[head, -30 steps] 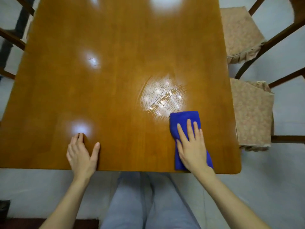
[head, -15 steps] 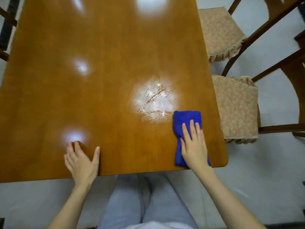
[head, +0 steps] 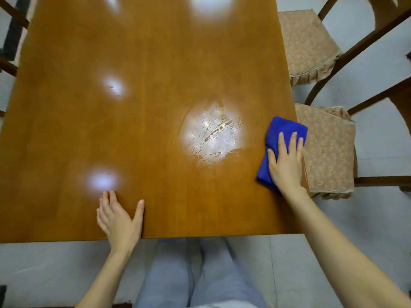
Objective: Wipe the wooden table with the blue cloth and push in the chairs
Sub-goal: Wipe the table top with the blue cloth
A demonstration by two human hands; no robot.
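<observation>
At the right edge of the desk, pressing the blue cloth flat under the right grip, fingers straight and spread, palm down (not curling round the fabric, just bearing on it). Letting the cloth's far corner hang past the edge, over the cushion of the nearer chair. Lying just right of a streaky, shiny patch on the wood. Resting the left grip flat and open near the front edge, thumb out to the side, holding nothing. Showing the farther chair beside the same right side, seat in plain view.
</observation>
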